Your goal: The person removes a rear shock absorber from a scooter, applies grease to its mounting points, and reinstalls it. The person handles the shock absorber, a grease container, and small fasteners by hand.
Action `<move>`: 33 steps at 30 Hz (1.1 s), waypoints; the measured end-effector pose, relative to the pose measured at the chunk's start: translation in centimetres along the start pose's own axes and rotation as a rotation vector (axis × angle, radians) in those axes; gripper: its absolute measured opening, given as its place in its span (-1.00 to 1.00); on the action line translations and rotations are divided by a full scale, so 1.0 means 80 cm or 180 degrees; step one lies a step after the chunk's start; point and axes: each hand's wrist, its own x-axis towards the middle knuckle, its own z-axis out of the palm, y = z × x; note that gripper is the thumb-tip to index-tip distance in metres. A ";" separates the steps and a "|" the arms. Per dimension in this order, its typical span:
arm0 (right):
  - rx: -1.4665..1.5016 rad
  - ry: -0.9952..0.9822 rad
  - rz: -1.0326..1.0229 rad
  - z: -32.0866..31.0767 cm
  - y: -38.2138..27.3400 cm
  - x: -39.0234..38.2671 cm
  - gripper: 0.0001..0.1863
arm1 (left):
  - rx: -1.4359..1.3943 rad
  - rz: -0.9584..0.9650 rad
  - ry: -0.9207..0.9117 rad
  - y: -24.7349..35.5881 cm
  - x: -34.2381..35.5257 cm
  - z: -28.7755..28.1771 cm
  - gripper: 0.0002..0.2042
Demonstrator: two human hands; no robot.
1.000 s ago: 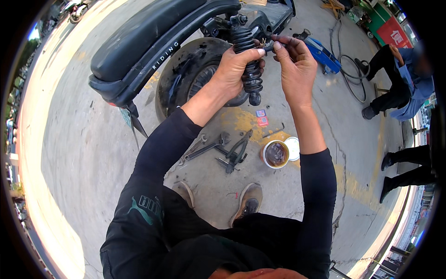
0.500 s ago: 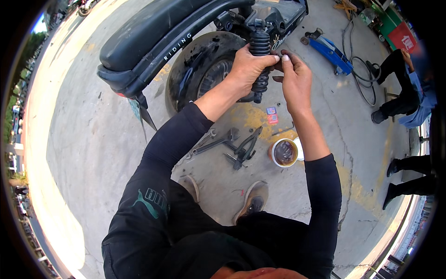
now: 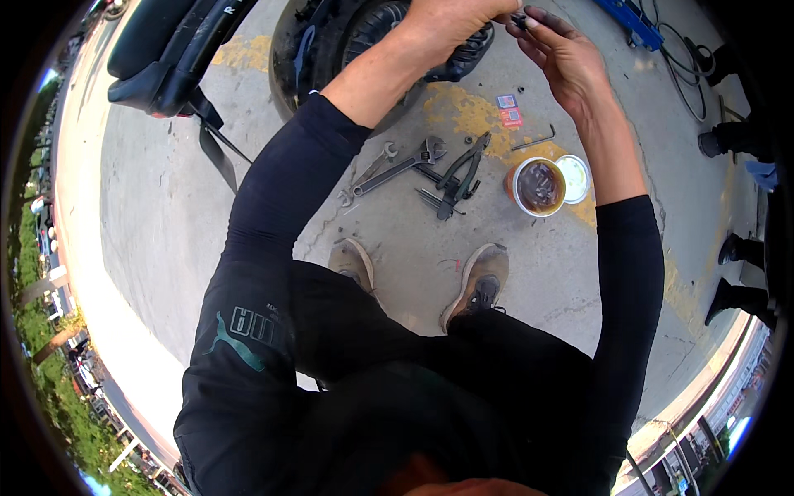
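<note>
At the top edge is my left hand (image 3: 459, 21), partly cut off by the picture. It lies in front of a black ribbed shock absorber (image 3: 470, 59); its fingers curl out of sight, so what they grip is hidden. Its thumb reaches a small dark part (image 3: 519, 18), too small to name. My right hand (image 3: 566, 59) pinches that part between thumb and fingers, just right of the shock absorber. Behind my left forearm stands a scooter's black rear wheel (image 3: 289, 62), with the dark seat (image 3: 153, 50) farther left.
On the concrete lie an adjustable wrench (image 3: 397, 169), an open-end wrench (image 3: 364, 175), pliers (image 3: 455, 178) and a hex key (image 3: 533, 138). An open tub of brown grease (image 3: 542, 188) stands beside its white lid (image 3: 576, 178). A blue floor jack (image 3: 633, 23) and bystanders' legs (image 3: 740, 248) are at right.
The view has tilted down, so hands, scooter and shock absorber sit higher and are partly cut off. Both hands remain close together at the small dark part, right of the shock absorber.
</note>
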 end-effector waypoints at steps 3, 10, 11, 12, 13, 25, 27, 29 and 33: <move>-0.1230 -0.0039 0.0259 -0.022 0.042 0.013 -0.56 | 0.0238 -0.0124 -0.0115 0.010 -0.002 -0.009 -0.85; -0.4466 -0.0922 -0.0319 -0.065 0.221 0.013 -0.61 | 0.0189 -0.0445 0.0016 0.016 -0.015 -0.001 -0.80; -0.4640 -0.1095 -0.0381 -0.060 0.233 0.006 -0.62 | 0.0293 -0.0544 0.0044 0.022 -0.023 -0.004 -0.79; -0.4728 -0.1407 -0.0378 -0.056 0.243 0.002 -0.62 | 0.0396 -0.0645 0.0075 0.029 -0.032 -0.006 -0.78; -0.4809 -0.1706 -0.0383 -0.052 0.253 0.001 -0.62 | 0.0502 -0.0740 0.0096 0.034 -0.041 -0.009 -0.78; -0.4928 -0.2225 0.0341 -0.063 0.293 0.092 -0.57 | 0.0639 -0.0674 0.0300 0.057 -0.049 0.019 -0.77; -0.4835 -0.1634 0.0305 -0.058 0.277 0.115 -0.62 | 0.1648 0.0013 -0.0068 0.041 -0.072 -0.009 -0.69; -0.4597 -0.0920 0.0009 -0.115 0.287 0.137 -0.62 | 0.0923 0.0221 0.0148 0.046 -0.073 0.017 -0.67; -0.4326 -0.0907 -0.0272 -0.107 0.249 0.132 -0.58 | 0.0366 0.0267 -0.0196 0.050 -0.126 -0.008 -0.62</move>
